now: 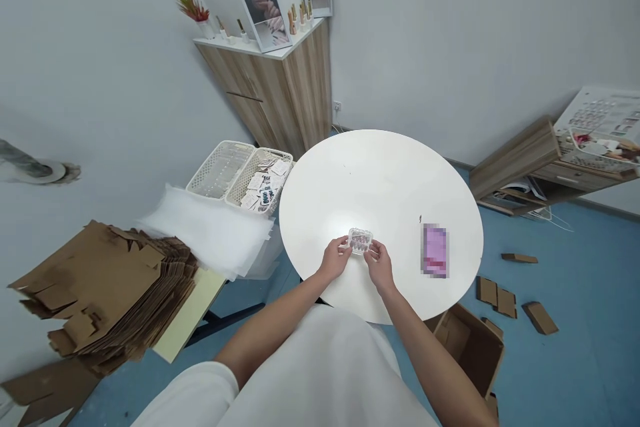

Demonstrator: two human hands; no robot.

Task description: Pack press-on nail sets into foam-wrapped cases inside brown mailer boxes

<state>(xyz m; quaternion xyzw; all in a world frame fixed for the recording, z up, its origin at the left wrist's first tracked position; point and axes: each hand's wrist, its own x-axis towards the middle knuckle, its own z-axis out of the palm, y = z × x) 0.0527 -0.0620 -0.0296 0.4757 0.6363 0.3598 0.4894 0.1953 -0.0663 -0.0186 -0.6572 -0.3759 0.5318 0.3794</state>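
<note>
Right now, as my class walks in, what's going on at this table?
A person holds a small clear case by its sides, left hand and right hand, over the near part of the white table. Small pieces show inside. A blurred purple item lies to the right. Left of the table is a basket of packets.

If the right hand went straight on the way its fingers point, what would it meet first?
The small rectangular clear plastic case, which the right hand appears to touch at its edge; exact depth is hard to judge from this one view.
</note>
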